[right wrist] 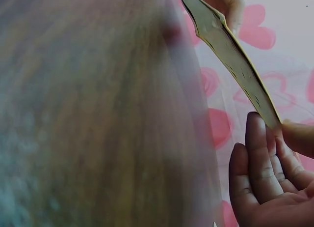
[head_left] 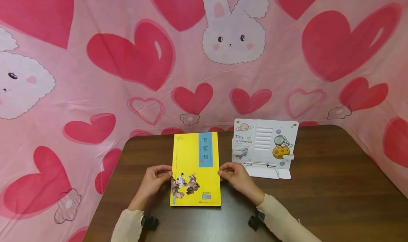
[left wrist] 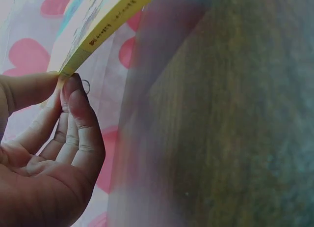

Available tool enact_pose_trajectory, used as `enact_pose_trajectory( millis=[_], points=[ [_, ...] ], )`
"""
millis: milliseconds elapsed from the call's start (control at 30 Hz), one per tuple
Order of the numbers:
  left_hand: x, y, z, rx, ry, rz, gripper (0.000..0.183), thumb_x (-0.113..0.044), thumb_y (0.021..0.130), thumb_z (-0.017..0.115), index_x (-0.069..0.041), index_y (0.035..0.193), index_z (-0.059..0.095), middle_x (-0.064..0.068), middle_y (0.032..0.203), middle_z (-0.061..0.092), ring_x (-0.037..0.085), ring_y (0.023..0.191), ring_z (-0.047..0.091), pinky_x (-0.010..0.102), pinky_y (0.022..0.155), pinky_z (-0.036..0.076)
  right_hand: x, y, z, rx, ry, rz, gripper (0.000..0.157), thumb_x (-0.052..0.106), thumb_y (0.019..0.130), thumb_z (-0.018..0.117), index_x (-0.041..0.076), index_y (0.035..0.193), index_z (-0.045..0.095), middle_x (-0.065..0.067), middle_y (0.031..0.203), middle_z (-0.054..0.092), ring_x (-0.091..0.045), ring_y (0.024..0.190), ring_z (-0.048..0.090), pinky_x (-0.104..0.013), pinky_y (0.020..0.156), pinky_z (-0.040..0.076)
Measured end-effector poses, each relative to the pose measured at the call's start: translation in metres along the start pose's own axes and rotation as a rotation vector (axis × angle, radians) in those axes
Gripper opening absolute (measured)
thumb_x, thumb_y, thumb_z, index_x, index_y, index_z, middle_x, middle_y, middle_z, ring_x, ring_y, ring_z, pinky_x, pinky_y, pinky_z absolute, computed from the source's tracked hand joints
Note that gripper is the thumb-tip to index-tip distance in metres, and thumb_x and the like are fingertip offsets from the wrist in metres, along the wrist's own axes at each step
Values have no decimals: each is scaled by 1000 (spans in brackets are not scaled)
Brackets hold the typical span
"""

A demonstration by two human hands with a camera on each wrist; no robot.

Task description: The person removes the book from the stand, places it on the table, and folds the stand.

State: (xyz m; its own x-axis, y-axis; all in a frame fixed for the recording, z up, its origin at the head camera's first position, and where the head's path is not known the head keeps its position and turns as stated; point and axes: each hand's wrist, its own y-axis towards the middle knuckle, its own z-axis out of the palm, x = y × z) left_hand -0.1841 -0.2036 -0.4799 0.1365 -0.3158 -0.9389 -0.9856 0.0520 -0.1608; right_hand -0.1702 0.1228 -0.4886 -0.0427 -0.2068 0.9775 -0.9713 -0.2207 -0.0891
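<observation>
A yellow book [head_left: 191, 153] with a blue title panel and small painted figures on its cover is held up over the table, cover toward the head camera. My left hand [head_left: 155, 181] pinches its left edge between thumb and fingers; in the left wrist view the printed spine [left wrist: 105, 33] runs up from that pinch. On the opposite side my right hand [head_left: 237, 178] pinches the right edge. The right wrist view shows the page edges [right wrist: 235, 65] slanting down to the right thumb and fingers, with the left hand's fingers at the far end.
A white book stand [head_left: 264, 143] with "Tiny universe" print, a rocket and an astronaut stands behind my right hand. The dark wooden table [head_left: 325, 185] meets a pink cloth [head_left: 197, 72] with hearts and rabbits at its back edge.
</observation>
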Motion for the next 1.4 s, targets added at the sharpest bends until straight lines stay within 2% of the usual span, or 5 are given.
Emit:
enact_pose_trajectory(
  millis=[300, 500, 800, 1167, 1400],
  points=[
    [2, 2, -1, 43, 44, -14, 25, -4, 96, 69, 8, 118, 72, 19, 108, 77, 18, 88, 74, 27, 82, 63, 0, 4, -3, 54, -74, 62, 19, 8, 97, 71, -9, 105, 69, -16, 93, 76, -18, 70, 73, -30, 70, 65],
    [4, 3, 0, 85, 80, -37, 23, -5, 97, 69, 8, 116, 71, 16, 104, 77, 18, 85, 71, 25, 79, 62, -3, 6, -5, 111, -93, 56, 16, 5, 97, 70, -10, 101, 68, -16, 88, 76, -16, 68, 72, -30, 67, 64],
    [6, 3, 2, 91, 136, -64, 18, -3, 96, 69, 6, 112, 73, 16, 104, 78, 19, 83, 71, 34, 83, 65, -7, 9, -8, 159, -156, 68, 14, 11, 99, 69, -4, 100, 69, -10, 79, 75, -16, 59, 71, -27, 54, 58],
    [6, 3, 4, 89, 222, -66, 15, -1, 94, 71, 3, 108, 75, 13, 100, 78, 18, 78, 69, 31, 78, 64, -8, 7, -7, 223, -210, 89, 11, 7, 98, 68, -3, 102, 67, -8, 82, 70, -15, 59, 71, -28, 56, 58],
    [7, -1, 6, 70, 282, -86, 16, -1, 94, 73, 1, 109, 77, 9, 100, 79, 17, 78, 70, 36, 80, 65, -10, 6, -8, 249, -215, 70, 11, 5, 98, 68, -4, 102, 68, -7, 82, 70, -15, 59, 71, -28, 57, 59]
  ],
)
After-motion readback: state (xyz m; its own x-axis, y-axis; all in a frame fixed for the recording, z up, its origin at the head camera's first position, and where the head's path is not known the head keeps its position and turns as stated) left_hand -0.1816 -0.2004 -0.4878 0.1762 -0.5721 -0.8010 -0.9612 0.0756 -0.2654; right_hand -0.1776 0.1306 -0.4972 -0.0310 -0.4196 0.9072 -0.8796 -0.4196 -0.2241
